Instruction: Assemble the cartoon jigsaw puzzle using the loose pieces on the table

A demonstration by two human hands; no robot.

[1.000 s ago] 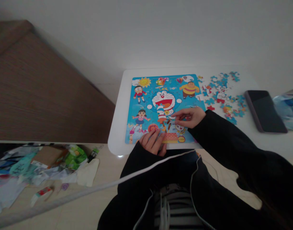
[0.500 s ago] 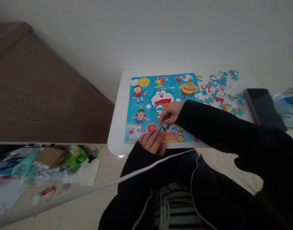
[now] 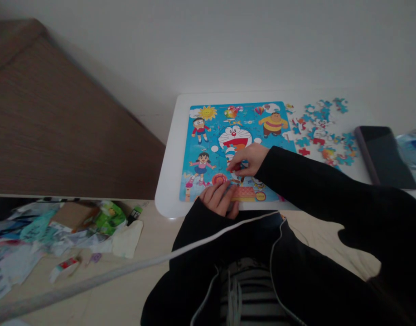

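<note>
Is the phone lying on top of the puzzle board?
No, the phone lies on the table, right of the board.

Plain pale wall (image 3: 228, 40) behind a white, round-cornered bench (image 3: 169, 181), dark brown ribbed furniture (image 3: 58, 127) slanting along the left, beige floor (image 3: 102, 290) below, strewn at left with papers and wrappers (image 3: 58, 226), dim even light throughout.
</note>
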